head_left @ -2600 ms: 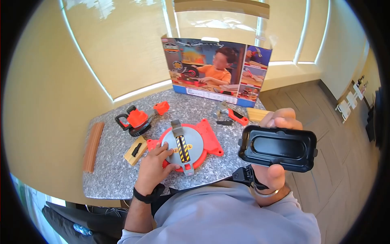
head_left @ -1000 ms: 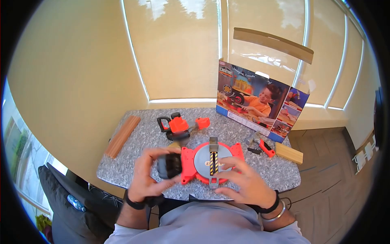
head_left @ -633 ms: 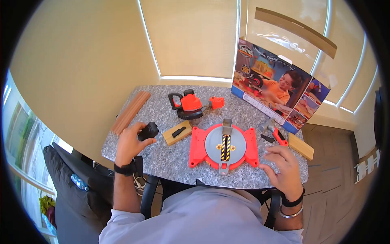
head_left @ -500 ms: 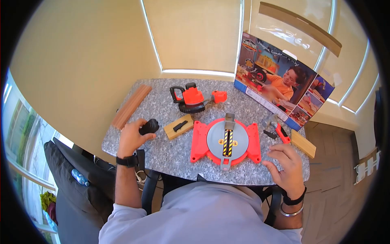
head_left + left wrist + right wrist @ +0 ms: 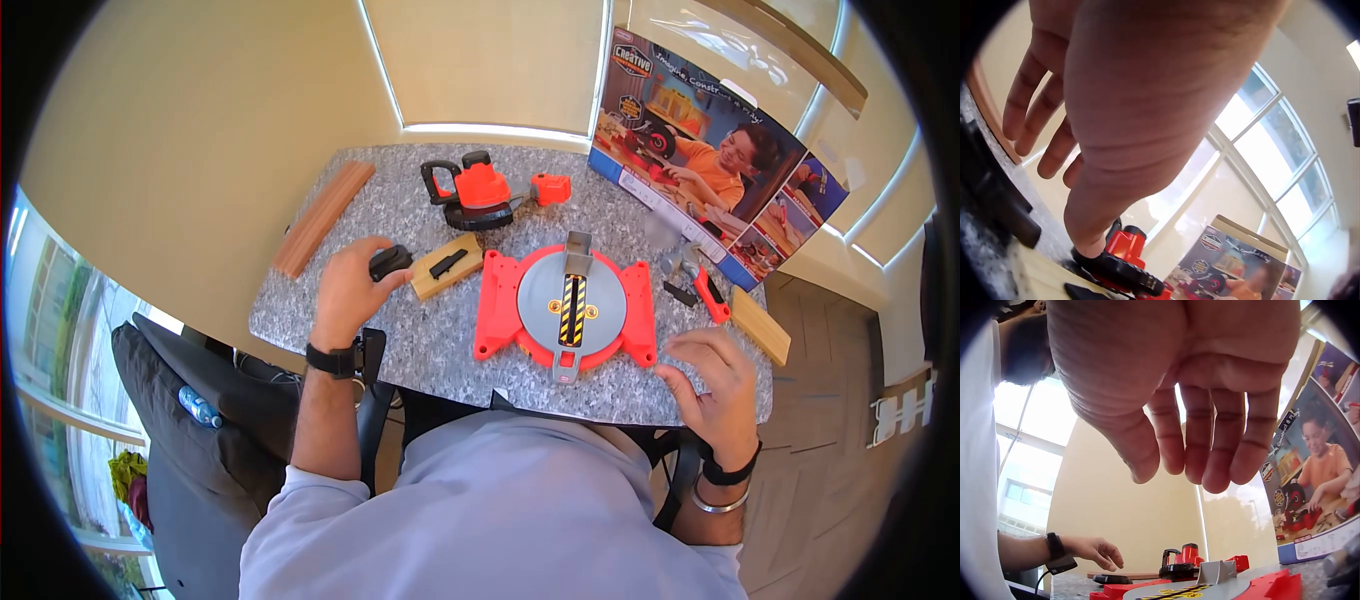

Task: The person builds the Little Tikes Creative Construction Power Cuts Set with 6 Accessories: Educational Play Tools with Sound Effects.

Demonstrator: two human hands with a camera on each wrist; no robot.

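Note:
A black plastic case (image 5: 390, 262) with rounded corners lies at the left of the table, beside a wood block (image 5: 432, 282) with a small black piece (image 5: 448, 263) on it. My left hand (image 5: 350, 290) hovers just over the case, fingers loose; the right wrist view shows a gap between the hand and the case (image 5: 1112, 579). My right hand (image 5: 718, 385) is held above the right front of the table, its loosely bent fingers around nothing. Nearest to it is the red toy saw base (image 5: 640, 310) with a grey round plate (image 5: 540, 305) and a striped slot.
A red and black toy circular saw (image 5: 480, 190) stands at the back. Brown planks (image 5: 325, 220) lie along the left edge. A toy hammer (image 5: 712, 295), a black piece (image 5: 680, 293) and a wood block (image 5: 760, 325) lie at the right, before the printed box (image 5: 700, 160).
The black case passed from my right hand to my left, went left and was set down and let go. My right hand drew back to the right. The head view swung left, then tilted down.

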